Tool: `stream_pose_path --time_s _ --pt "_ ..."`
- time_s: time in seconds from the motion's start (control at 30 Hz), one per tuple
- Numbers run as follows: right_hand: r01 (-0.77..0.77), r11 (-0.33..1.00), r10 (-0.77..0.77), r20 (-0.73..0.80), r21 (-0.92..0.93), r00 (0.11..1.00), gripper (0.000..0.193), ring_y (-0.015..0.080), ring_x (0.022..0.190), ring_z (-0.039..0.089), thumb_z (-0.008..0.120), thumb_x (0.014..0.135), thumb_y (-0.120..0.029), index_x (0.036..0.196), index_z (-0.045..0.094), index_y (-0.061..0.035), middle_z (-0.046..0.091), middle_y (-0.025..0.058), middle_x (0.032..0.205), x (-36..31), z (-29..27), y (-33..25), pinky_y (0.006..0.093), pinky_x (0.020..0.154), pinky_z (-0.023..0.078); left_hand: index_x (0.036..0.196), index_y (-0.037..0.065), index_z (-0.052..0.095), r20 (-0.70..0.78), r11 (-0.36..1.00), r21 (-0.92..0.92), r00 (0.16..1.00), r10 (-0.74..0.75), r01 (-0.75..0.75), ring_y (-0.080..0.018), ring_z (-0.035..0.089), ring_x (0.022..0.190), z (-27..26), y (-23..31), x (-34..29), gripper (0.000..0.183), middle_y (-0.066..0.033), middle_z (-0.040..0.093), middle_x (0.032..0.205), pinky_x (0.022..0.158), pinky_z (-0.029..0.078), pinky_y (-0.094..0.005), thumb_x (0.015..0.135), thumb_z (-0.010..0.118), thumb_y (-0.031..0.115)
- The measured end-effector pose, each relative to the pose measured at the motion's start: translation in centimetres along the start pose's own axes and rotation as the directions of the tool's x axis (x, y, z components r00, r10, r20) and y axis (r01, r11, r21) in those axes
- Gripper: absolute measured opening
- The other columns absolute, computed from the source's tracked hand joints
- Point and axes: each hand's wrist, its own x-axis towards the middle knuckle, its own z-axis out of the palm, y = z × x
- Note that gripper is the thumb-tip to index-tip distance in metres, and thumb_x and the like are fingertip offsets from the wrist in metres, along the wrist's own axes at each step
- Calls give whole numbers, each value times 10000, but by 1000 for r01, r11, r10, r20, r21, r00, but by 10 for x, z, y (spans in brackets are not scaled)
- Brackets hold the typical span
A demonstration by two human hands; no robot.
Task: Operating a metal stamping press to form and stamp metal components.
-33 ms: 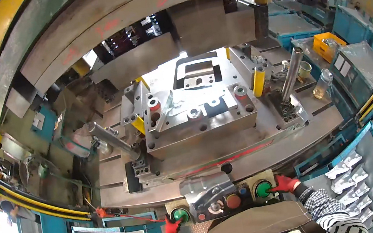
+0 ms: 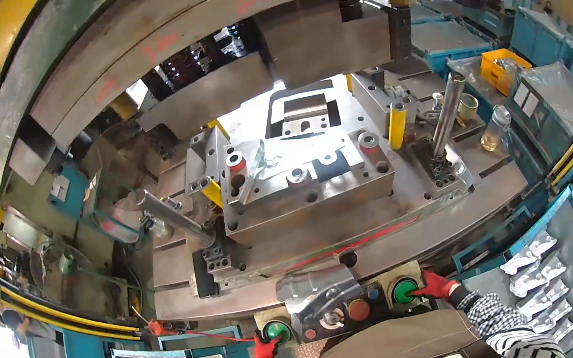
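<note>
My left hand (image 2: 264,350), in a red glove, reaches onto the left green push button (image 2: 277,330) of a control panel with its fingers extended. On the other side, my right hand (image 2: 435,284), also red-gloved, has its fingers apart and one digit on the right green push button (image 2: 404,291). Between the buttons are a red mushroom button (image 2: 358,309) and a curved metal cover (image 2: 319,291). A thin red rod (image 2: 210,335) ends beside my left hand; whether they touch I cannot tell. Beyond the panel, a bright sheet-metal piece (image 2: 298,156) lies on the lower die (image 2: 292,215).
The upper press block (image 2: 327,34) hangs raised over the die. Steel guide posts (image 2: 450,112) and yellow posts (image 2: 398,125) stand around it. On the right, formed metal parts (image 2: 535,282) lie on a blue-edged table; a bottle (image 2: 496,129) and yellow bin (image 2: 504,69) are farther back.
</note>
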Motion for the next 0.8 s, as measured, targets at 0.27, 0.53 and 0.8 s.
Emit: stream_pose_path --time_s 0.27,0.53,0.8 --pt "-78 996 55 -377 -47 925 1041 446 1262 618 927 716 -562 1465 491 16 654 278 1340 18 71 43 519 1055 513 1552 -70 401 -139 944 -26 937 322 -328 -279 581 1323 -6 -30 -1 1018 -190 581 1474 1130 483 -393 709 946 99" --pt "98 993 -115 -404 -63 908 952 430 1250 624 920 746 -496 1460 513 -15 665 245 1328 18 66 40 515 1053 514 1542 -66 419 -179 941 126 926 332 -313 -265 602 1294 -4 -29 0 997 -182 597 1458 1109 494 -381 706 942 80" --pt "13 1000 -21 -322 -28 947 894 409 1299 601 903 764 -488 1447 550 -33 649 226 1368 17 61 33 494 1079 497 1558 -64 405 -179 960 24 943 279 -279 -285 593 1320 -4 -27 -3 1039 -187 603 1456 1122 488 -393 695 963 89"
